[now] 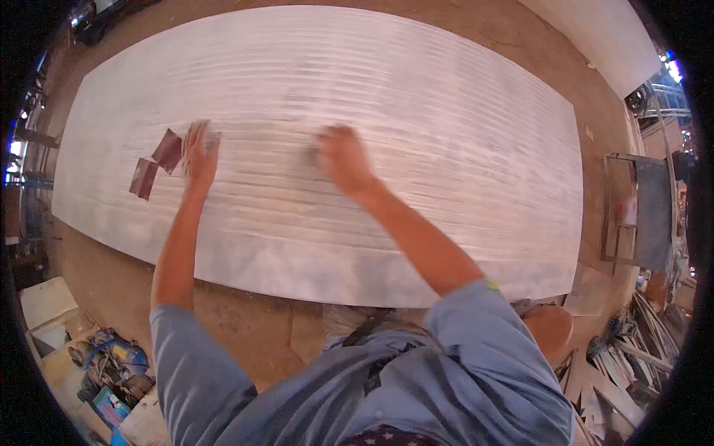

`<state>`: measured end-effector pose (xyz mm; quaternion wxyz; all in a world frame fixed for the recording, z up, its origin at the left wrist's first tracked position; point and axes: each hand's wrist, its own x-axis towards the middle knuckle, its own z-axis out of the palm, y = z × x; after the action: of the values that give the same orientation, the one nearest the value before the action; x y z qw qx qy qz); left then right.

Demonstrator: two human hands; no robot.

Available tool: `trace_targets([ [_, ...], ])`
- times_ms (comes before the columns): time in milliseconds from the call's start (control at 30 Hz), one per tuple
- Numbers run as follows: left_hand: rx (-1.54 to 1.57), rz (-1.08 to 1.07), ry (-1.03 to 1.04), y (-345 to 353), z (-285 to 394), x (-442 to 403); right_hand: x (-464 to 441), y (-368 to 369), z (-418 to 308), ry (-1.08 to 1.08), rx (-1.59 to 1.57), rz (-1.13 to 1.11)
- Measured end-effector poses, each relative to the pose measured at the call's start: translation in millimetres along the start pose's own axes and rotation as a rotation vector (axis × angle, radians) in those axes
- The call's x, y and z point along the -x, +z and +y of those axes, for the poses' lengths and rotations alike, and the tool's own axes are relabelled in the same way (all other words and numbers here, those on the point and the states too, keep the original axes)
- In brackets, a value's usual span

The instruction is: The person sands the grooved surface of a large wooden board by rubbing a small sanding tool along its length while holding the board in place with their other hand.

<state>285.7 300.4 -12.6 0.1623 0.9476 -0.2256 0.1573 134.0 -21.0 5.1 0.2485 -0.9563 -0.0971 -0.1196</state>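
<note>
A large white panel with many fine parallel ridges lies flat before me. My left hand rests on its left part, fingers stretched out and pointing away from me. Just left of that hand, two dark red sheets lie on the panel, corner to corner. Nearer the panel's middle is my right hand, blurred by motion, with its fingers curled down toward the ridges. Whatever it may hold is hidden under the fingers and in a dark smear beside them.
Tools and a blue item are heaped at the lower left. At the lower right are thin scrap strips and a round brown seat. A metal frame stands at the right. Another white panel is at the upper right.
</note>
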Motion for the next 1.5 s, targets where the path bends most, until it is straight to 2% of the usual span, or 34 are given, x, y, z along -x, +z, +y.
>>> trace_targets([
  [67, -0.068, 0.038, -0.073, 7, 1, -2, 88, -43, 77, 0.062, 0.021, 0.219],
  [100, -0.101, 0.029, -0.062, 5, 9, -1, 138, -79, 118, 0.167, 0.234, 0.118],
  [133, -0.138, 0.022, -0.057, 3, 15, 0, 197, -106, 161, 0.196, 0.308, 0.2],
  [167, -0.106, 0.032, -0.015, 16, 3, -1, 239, -137, 188, 0.393, 0.354, 0.181],
  [200, -0.102, 0.061, 0.009, 37, -18, 3, 273, -158, 219, 0.4, 0.299, 0.232],
  [233, -0.485, -0.011, 0.161, 60, -41, 9, 262, -182, 203, 0.64, 0.418, 0.062],
  [267, -0.776, -0.081, 0.223, 23, -12, 11, 252, -165, 211, 0.483, 0.486, 0.172],
  [300, -0.38, 0.102, 0.095, 46, -26, 8, 227, -152, 189, 0.403, 0.46, 0.161],
  [333, -0.171, 0.03, -0.024, 27, -6, -1, 202, -120, 175, 0.274, 0.519, 0.21],
  [400, -0.138, -0.053, -0.153, -10, 26, -7, 109, -73, 82, 0.249, 0.243, 0.146],
  [433, -0.086, -0.103, -0.138, -20, 31, -6, 74, -38, 56, 0.11, 0.206, 0.173],
  [467, -0.042, -0.029, -0.145, -10, 26, -1, 45, -4, 33, -0.012, 0.177, 0.194],
  [500, 0.008, -0.05, -0.169, -21, 33, 0, 6, 12, -3, -0.015, 0.125, 0.132],
  [600, 0.035, -0.014, -0.18, -27, 36, 3, -26, -1, -37, -0.008, 0.077, -0.042],
  [633, 0.043, 0.016, -0.16, -27, 35, 5, -32, -7, -40, 0.017, 0.078, -0.148],
  [700, 0.028, 0.005, -0.165, -25, 35, 7, 39, -9, 44, -0.172, 0.055, 0.249],
  [733, 0.019, -0.02, -0.168, -24, 34, 6, 76, -45, 72, -0.036, 0.096, 0.104],
  [767, 0.018, -0.015, -0.171, -23, 34, 5, 130, -66, 135, -0.129, 0.167, 0.143],
  [800, 0.008, -0.019, -0.162, -21, 34, 4, 180, -92, 176, 0.074, 0.3, 0.171],
  [833, 0.0, -0.024, -0.155, -20, 34, 3, 213, -135, 211, 0.36, 0.327, -0.088],
  [867, 0.004, -0.028, -0.162, -18, 33, 4, 261, -146, 246, 0.172, 0.441, 0.298],
  [967, -0.056, -0.016, -0.142, -16, 35, 2, 225, -180, 174, 0.17, 0.423, 0.109],
  [1033, -0.028, -0.033, -0.142, -23, 37, 1, 199, -93, 198, 0.144, 0.262, 0.243],
  [1067, -0.03, -0.034, -0.144, -21, 34, 2, 144, -73, 139, 0.098, 0.234, 0.137],
  [1100, -0.015, -0.03, -0.139, -20, 33, 2, 98, -37, 95, 0.088, 0.262, 0.142],
  [1167, -0.007, -0.023, -0.132, -22, 34, 3, 10, 3, 3, -0.009, 0.065, 0.022],
  [1200, 0.014, -0.026, -0.141, -26, 35, 3, -31, 29, -29, -0.285, 0.08, 0.335],
  [1233, 0.036, -0.026, -0.15, -30, 38, 2, -58, 46, -47, -0.304, 0.054, 0.291],
  [1267, 0.037, -0.023, -0.148, -30, 40, 4, -78, 32, -81, -0.239, 0.048, 0.093],
  [1300, 0.031, -0.002, -0.14, -28, 40, 4, -88, 44, -87, -0.156, 0.105, 0.085],
  [1400, 0.031, 0.019, -0.123, -24, 32, 6, -43, 23, -43, -0.195, 0.1, 0.196],
  [1433, 0.046, 0.029, -0.124, -20, 32, 6, -8, 6, -6, -0.112, 0.072, 0.113],
  [1467, 0.056, 0.026, -0.121, -19, 34, 6, 38, -4, 47, -0.076, 0.133, 0.146],
  [1500, 0.025, -0.006, -0.147, -20, 36, 5, 77, -46, 73, 0.102, 0.221, 0.034],
])
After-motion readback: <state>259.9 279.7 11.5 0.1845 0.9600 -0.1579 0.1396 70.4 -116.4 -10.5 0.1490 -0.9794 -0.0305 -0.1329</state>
